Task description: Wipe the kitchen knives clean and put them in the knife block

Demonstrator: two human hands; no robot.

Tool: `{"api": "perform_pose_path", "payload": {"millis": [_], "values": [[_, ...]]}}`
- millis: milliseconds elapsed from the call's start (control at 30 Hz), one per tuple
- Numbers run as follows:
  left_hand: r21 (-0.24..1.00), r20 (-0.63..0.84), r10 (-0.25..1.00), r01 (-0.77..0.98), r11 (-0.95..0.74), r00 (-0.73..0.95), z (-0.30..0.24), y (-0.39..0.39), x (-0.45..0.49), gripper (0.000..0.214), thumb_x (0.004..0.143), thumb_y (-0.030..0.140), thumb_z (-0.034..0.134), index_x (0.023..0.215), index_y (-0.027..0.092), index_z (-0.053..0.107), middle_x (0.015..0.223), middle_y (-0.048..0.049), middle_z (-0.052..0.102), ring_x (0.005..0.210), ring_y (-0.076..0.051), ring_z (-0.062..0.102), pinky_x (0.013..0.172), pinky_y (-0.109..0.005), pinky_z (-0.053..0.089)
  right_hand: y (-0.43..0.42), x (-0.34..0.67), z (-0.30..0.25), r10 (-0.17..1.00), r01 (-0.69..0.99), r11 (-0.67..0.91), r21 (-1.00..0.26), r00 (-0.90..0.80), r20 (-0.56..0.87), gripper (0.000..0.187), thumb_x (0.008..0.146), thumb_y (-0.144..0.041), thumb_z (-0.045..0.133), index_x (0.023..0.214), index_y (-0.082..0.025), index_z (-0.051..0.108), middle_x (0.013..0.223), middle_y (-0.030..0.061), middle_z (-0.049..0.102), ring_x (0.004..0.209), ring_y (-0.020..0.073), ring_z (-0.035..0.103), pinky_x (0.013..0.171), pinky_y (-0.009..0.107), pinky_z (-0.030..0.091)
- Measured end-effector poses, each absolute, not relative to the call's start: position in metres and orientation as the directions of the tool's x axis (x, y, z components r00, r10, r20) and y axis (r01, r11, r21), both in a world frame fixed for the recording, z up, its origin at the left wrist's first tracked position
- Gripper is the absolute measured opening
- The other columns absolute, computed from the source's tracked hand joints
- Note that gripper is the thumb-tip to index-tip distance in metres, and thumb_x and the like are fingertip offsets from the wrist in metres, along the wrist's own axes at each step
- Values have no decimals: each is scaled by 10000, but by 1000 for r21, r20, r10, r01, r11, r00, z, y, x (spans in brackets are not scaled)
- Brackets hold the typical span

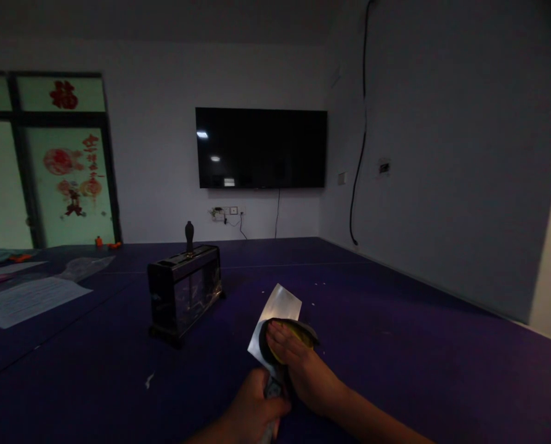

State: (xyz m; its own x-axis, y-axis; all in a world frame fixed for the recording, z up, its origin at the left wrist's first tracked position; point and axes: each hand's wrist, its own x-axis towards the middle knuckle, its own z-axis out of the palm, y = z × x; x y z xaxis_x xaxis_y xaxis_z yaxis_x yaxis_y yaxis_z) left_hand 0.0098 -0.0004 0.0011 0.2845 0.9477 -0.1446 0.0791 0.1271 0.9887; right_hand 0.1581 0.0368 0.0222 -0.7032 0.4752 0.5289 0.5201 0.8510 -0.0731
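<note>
1. Indoors, in a dim room, a person is working over a wide purple surface [418,357], both hands busy near its front edge, low in the middle of the head-camera view.
2. The left hand [257,410] is closing in a full fist around a handle [272,390], holding a broad, shiny blade [280,305] tilted upward and away from the body.
3. The right hand [298,364] is lying over a round pad [298,333], dark at the rim and yellowish on its face. The fingers are held together and curled across the pad, pressing it flat against the lower part of the blade.
4. Judging by how things lie, the work on the blade is under way rather than finished: the pad is covering only the stretch nearest the handle, while the upper end is showing bare and bright above the fingers. Whether that bare end is already treated cannot be told in this light.
5. A black box [185,290] with glossy sides is standing farther back and to the left, well apart from the hands, with a dark knob-like handle [189,234] sticking up from its top.
6. Paper sheets [26,299] are lying near the far left edge.
7. A dark television [261,148] is hanging on the back wall.
</note>
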Motion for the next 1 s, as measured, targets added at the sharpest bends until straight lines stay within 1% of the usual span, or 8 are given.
{"api": "perform_pose_path", "payload": {"millis": [167, 267, 400, 533, 667, 800, 900, 1000], "values": [[989, -144, 942, 65, 130, 302, 2, -1, 10, 209, 598, 133, 527, 772, 178, 420, 431, 109, 429, 294, -54, 360, 358, -187, 262, 44, 161, 18, 506, 554, 828, -88, -670, 543, 611, 745, 19, 273, 1338, -129, 282, 1400, 68, 240, 1286, 171, 171, 1048, 393, 229], [992, -123, 938, 37, 117, 325, 4, -1, 9, 224, 592, 175, 559, 776, 173, 431, 440, 108, 427, 300, -52, 356, 360, -189, 261, 47, 162, 17, 528, 576, 811, -99, -649, 549, 622, 739, 23, 266, 1342, -129, 273, 1399, 73, 242, 1285, 173, 178, 1042, 396, 242], [993, -117, 934, 36, 111, 338, 2, 0, 7, 229, 589, 212, 588, 765, 169, 449, 452, 102, 432, 314, -49, 362, 368, -186, 264, 47, 164, 17, 524, 574, 813, -95, -651, 549, 648, 735, 29, 261, 1359, -141, 222, 1406, 72, 223, 1287, 177, 167, 1041, 409, 240], [994, -107, 940, 37, 100, 325, -6, 4, 8, 241, 583, 208, 604, 763, 172, 449, 446, 102, 428, 317, -53, 361, 367, -186, 266, 44, 164, 16, 517, 581, 811, -71, -656, 550, 645, 744, 26, 267, 1363, -140, 204, 1412, 78, 202, 1289, 189, 154, 1035, 416, 249], [992, -113, 945, 85, 91, 306, -6, 5, 11, 220, 568, 141, 570, 752, 173, 453, 455, 94, 437, 330, -63, 366, 364, -195, 267, 37, 161, 18, 496, 574, 819, -5, -703, 510, 617, 760, 19, 275, 1355, -143, 234, 1417, 67, 175, 1293, 183, 122, 1037, 402, 243], [997, -28, 943, 72, 4, 332, 3, 2, 12, 186, 532, 104, 579, 683, 153, 483, 506, 68, 461, 417, -57, 385, 418, -190, 278, 28, 157, 24, 445, 522, 851, 58, -776, 446, 652, 739, 12, 326, 1362, -141, 208, 1419, 66, 144, 1294, 192, 89, 1042, 395, 223], [997, -28, 931, 74, 1, 364, 4, 2, 10, 148, 537, 131, 594, 631, 150, 482, 500, 64, 443, 447, -62, 389, 439, -194, 279, 25, 156, 28, 415, 485, 871, 71, -807, 421, 680, 709, 21, 345, 1360, -121, 210, 1417, 76, 145, 1294, 196, 91, 1048, 387, 207], [998, -28, 936, 63, 7, 350, 0, 4, 8, 183, 530, 144, 617, 645, 155, 475, 522, 62, 465, 470, -69, 418, 455, -194, 295, 25, 157, 31, 406, 469, 881, 60, -815, 412, 687, 702, 26, 340, 1360, -119, 209, 1416, 75, 162, 1293, 188, 106, 1050, 385, 204]]}}
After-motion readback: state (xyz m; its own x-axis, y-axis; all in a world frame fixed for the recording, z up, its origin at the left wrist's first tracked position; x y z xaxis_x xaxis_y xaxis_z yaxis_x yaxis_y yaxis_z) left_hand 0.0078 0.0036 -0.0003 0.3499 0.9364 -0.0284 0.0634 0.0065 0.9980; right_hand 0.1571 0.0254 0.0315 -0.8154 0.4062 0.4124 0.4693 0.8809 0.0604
